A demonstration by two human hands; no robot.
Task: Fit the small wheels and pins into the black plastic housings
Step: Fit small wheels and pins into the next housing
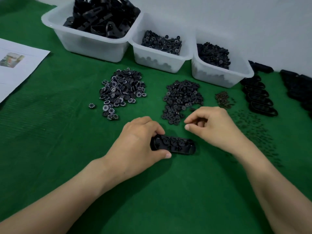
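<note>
A long black plastic housing (175, 145) lies on the green cloth with three small wheels seated in it. My left hand (140, 142) grips its left end between thumb and fingers. My right hand (211, 124) hovers just above and to the right of the housing, thumb and forefinger pinched together; whether they hold a tiny part I cannot tell. Behind the hands lie a pile of patterned wheels (122, 92), a pile of plain black wheels (182, 98), a small heap of brown pins (222, 99) and scattered small dark pins (251, 125).
Three white tubs stand at the back: housings (94, 41), wheels (160, 54), small black parts (217, 71). A row of housings (258, 97) lies at the right, more black parts (298, 88) beyond. A printed sheet (18, 68) lies at the left.
</note>
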